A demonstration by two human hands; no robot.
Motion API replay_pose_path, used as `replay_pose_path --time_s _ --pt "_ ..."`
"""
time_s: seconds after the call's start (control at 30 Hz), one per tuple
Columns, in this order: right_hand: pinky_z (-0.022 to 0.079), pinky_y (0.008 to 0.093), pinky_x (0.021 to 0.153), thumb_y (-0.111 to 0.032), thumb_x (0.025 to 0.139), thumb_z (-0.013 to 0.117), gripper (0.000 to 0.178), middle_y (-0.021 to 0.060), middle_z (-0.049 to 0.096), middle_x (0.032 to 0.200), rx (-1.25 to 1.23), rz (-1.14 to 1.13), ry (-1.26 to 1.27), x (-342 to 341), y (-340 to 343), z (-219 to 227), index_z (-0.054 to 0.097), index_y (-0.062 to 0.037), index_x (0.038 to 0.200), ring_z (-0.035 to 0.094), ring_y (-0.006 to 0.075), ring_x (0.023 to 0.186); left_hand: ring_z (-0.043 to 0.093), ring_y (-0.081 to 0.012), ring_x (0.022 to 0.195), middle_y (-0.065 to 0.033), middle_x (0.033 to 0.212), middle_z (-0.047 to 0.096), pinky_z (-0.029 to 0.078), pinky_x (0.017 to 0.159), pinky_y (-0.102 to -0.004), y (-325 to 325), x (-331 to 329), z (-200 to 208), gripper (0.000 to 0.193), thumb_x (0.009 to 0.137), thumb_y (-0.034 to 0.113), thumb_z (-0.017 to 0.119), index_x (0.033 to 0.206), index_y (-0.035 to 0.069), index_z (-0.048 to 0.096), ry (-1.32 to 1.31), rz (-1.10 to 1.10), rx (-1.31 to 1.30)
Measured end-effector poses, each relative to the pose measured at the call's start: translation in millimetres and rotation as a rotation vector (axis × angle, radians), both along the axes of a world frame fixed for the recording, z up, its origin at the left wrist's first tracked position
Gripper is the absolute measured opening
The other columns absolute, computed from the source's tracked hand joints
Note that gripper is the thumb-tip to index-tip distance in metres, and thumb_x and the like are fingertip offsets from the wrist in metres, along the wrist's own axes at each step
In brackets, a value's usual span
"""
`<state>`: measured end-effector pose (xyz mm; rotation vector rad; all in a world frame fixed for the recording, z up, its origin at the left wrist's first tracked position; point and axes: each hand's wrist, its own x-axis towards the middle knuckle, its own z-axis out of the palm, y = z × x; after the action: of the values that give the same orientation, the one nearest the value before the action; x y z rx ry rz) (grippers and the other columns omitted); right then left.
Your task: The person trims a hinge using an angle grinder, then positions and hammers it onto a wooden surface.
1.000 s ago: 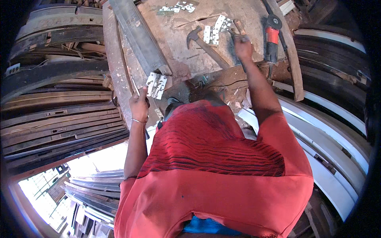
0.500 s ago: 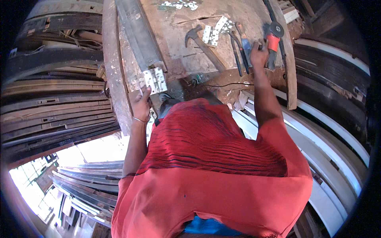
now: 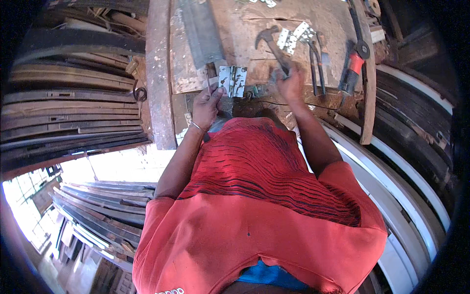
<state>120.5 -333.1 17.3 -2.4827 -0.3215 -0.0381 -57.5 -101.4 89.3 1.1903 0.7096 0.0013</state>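
Observation:
My left hand [image 3: 205, 108] is closed, its thumb pressed on the lower left edge of a spread silver butt hinge [image 3: 239, 82]. A thin metal rod [image 3: 209, 82] sticks up from the same fingers; its kind is hard to make out. Both are by the near end of a dark wooden beam [image 3: 200, 39]. My right hand [image 3: 291, 88] is wrapped round the lower handle of a claw hammer [image 3: 267, 36], whose head lies toward the far side of the bench; this hand is slightly blurred. More silver hinges [image 3: 296, 36] lie just right of the hammer.
On the worn wooden bench [image 3: 254, 49], black-handled pincers [image 3: 316, 66] lie right of my right hand. A red and black angle grinder [image 3: 353, 68] sits at the right edge. Stacked dark timber [image 3: 73, 95] stands left, with white boards [image 3: 411, 220] at right.
My right hand has left the spot between the pincers and grinder and come left onto the hammer handle. My left hand keeps the hinge, now turned more upright. The whole view has shifted.

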Motion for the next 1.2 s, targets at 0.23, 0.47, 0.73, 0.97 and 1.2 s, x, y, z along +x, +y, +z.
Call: replay_pose_path --time_s 0.23,0.47,0.73,0.97,1.2 --pt "0.05 0.0407 0.096 -0.041 0.082 0.073 0.057 0.0248 0.067 0.115 -0.243 0.111 0.229 51 14 25 0.064 -0.0061 0.127 0.064 0.0379 0.11 0.044 -0.0013 0.055 0.0017 0.085 0.071 0.034 0.048 -0.0208 31 -18 1 0.03 0.1 0.022 0.061 0.122 0.002 0.065 -0.179 0.0 0.367" --pt "0.049 0.038 0.099 -0.031 0.092 0.065 0.039 0.0191 0.07 0.115 0.116 0.026 0.179 59 92 19 0.068 -0.0041 0.12 0.066 0.0349 0.108 0.047 -0.0021 0.056 0.0041 0.075 0.062 0.034 0.044 -0.0202 35 -2 -1 0.02 0.099 0.019 0.062 0.114 0.007 0.064 -0.203 0.4 -0.12" --pt "0.049 0.049 0.095 -0.015 0.087 0.061 0.024 0.0201 0.066 0.114 -0.33 0.407 -0.071 29 41 -12 0.071 -0.0062 0.106 0.059 0.0397 0.112 0.049 -0.0088 0.054 0.002 0.07 0.055 0.038 0.048 -0.0246 71 17 -35 0.014 0.093 0.013 0.063 0.105 0.007 0.066 0.055 0.28 -0.06" --pt "0.051 0.0306 0.079 -0.031 0.097 0.064 0.027 0.0012 0.068 0.095 0.842 0.06 0.837 30 53 18 0.071 -0.006 0.104 0.062 0.0122 0.089 0.064 -0.0334 0.066 -0.018 0.086 0.069 0.051 0.06 -0.0463 47 85 -108 0.046 0.08 0.03 0.065 0.125 0.017 0.065 -0.212 -0.658 1.364" --pt "0.053 0.0309 0.076 -0.011 0.093 0.067 0.017 0.0074 0.071 0.095 0.923 -0.125 0.574 57 30 -17 0.07 0.0028 0.102 0.065 0.0155 0.084 0.064 -0.029 0.087 -0.0161 0.103 0.068 0.051 0.078 -0.0413 -19 167 -77 0.044 0.09 0.031 0.056 0.127 0.008 0.062 -0.113 -0.499 0.437"
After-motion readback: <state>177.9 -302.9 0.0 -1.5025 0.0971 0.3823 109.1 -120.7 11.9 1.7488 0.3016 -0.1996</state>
